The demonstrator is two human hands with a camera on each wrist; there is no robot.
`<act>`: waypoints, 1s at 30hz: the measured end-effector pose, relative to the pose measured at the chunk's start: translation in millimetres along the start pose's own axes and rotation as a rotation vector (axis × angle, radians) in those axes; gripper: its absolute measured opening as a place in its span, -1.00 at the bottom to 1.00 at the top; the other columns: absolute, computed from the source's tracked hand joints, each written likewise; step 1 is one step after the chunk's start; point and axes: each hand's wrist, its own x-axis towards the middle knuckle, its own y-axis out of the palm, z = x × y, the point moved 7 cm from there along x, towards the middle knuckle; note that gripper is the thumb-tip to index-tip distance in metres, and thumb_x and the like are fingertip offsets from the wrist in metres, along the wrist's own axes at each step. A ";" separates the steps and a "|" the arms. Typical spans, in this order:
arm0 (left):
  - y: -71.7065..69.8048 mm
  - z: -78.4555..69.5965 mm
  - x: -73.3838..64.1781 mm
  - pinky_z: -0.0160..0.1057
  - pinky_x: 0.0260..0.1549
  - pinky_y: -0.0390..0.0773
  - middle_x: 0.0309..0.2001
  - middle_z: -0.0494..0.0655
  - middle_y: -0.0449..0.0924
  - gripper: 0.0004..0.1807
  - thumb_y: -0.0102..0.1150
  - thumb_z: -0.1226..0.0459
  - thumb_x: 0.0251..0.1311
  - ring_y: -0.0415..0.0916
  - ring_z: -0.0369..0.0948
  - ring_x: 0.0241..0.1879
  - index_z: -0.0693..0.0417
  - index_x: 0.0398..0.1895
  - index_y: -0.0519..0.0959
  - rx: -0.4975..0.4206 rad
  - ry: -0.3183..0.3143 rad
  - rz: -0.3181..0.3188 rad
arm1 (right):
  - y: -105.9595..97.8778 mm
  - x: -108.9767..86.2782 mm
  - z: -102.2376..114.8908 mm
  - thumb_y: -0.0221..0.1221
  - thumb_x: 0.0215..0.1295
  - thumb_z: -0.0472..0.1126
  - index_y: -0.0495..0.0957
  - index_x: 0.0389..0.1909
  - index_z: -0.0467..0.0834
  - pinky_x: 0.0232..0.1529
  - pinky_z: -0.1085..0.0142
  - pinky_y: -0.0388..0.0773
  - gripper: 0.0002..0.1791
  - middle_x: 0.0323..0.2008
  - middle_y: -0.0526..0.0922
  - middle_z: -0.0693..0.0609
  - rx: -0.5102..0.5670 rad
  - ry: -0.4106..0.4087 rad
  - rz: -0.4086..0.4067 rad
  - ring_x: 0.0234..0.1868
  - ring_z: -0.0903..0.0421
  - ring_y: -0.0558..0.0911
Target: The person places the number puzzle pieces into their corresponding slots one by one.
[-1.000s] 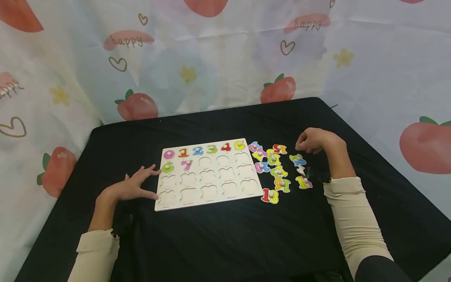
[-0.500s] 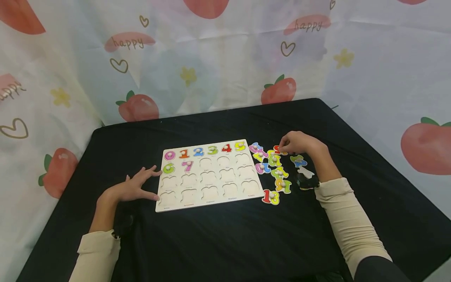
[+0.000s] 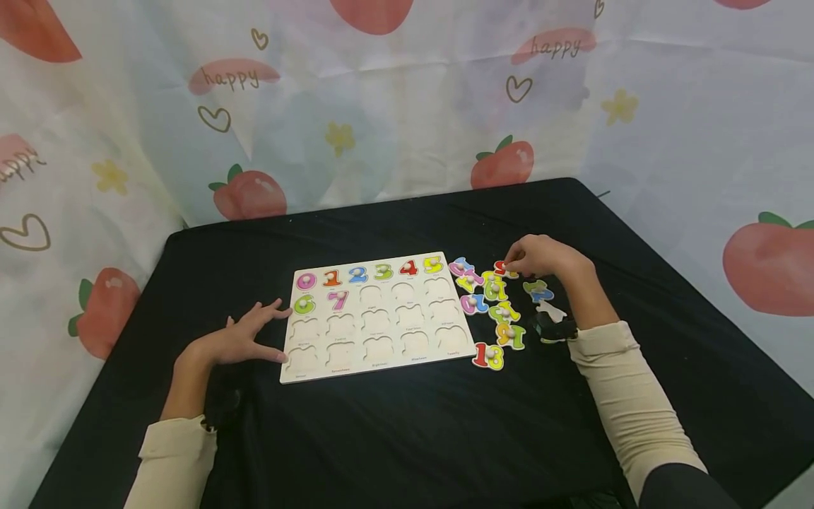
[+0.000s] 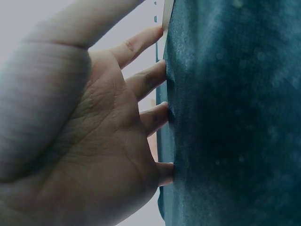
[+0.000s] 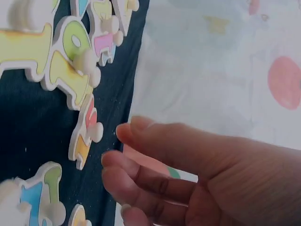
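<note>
A pale wooden number puzzle board [image 3: 388,332] lies on the black cloth, with knobbed pieces 0 to 7 set in its upper rows. My left hand [image 3: 232,339] spreads its fingers along the board's left edge, the thumb by the lower corner. In the left wrist view, its fingertips [image 4: 160,33] meet the board's side near the cloth. My right hand [image 3: 540,256] hovers over a red and orange 15 piece [image 3: 501,268], covering part of it. The right wrist view shows the thumb and fingers loosely bent beside that piece's white knob [image 5: 96,132], with a gap between.
Several loose number pieces lie right of the board, some overlapping, including a 13 [image 3: 488,356] nearest the front. A green and blue piece [image 3: 538,290] lies below my right hand. The black-covered table [image 3: 381,438] ends at a fruit-printed curtain [image 3: 407,106].
My right hand has moved left, from beyond the loose pieces to over the 15 piece, then nearly stopped. Its wrist now covers another loose piece. The left hand stays at the board's edge.
</note>
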 end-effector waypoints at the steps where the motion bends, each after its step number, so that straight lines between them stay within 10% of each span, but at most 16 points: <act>1: -0.8 -0.2 -0.2 0.48 0.04 -0.50 0.43 0.33 -0.18 0.01 0.38 -0.07 -0.08 -0.44 0.29 0.37 0.11 0.41 0.14 0.003 0.000 -0.002 | -0.5 -0.2 0.5 0.07 0.35 -0.25 0.56 -0.07 -0.34 -0.33 0.16 0.51 -0.74 -0.29 0.60 -0.14 0.002 -0.003 -0.006 -0.35 -0.02 0.56; 30: -0.3 -0.6 0.0 0.49 0.04 -0.48 0.43 0.32 -0.17 0.00 0.37 -0.08 -0.08 -0.42 0.29 0.37 0.13 0.39 0.16 0.009 0.016 -0.009 | 12.0 17.0 19.1 0.13 0.22 -0.37 0.57 -0.25 -0.35 -0.44 0.24 0.38 -0.87 -0.43 0.55 -0.08 -0.008 -0.042 -0.191 -0.50 0.05 0.47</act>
